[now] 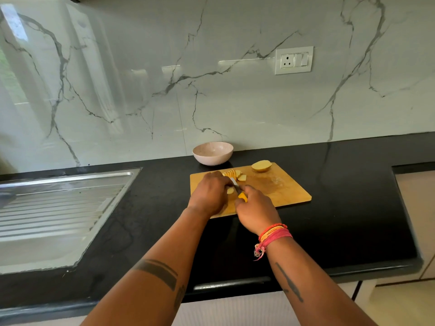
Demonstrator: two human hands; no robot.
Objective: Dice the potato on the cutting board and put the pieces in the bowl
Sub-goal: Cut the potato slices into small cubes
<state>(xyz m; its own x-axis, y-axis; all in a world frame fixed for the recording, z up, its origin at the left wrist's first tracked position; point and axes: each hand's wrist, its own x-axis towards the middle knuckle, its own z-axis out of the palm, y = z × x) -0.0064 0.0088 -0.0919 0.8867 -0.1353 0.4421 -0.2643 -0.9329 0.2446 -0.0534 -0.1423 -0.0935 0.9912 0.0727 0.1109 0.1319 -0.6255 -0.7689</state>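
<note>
Left hand [208,192] curled over potato slices [233,175] at cutting board's [282,187] left end, right hand [255,208] just right of it gripping yellow-handled knife [239,190], blade angled up-left into slices; uncut half [261,166] far corner, bowl [213,152] beyond.

Right hand [255,209] gripping yellow-handled knife [238,189], left hand [209,192] steadying pale potato slices [231,173] near the rectangular wooden cutting board's [282,187] left edge.

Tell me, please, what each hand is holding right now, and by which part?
The right hand grips the knife by its yellow handle. The left hand rests on potato pieces on the cutting board, steadying them; its fingers are mostly hidden.
</note>
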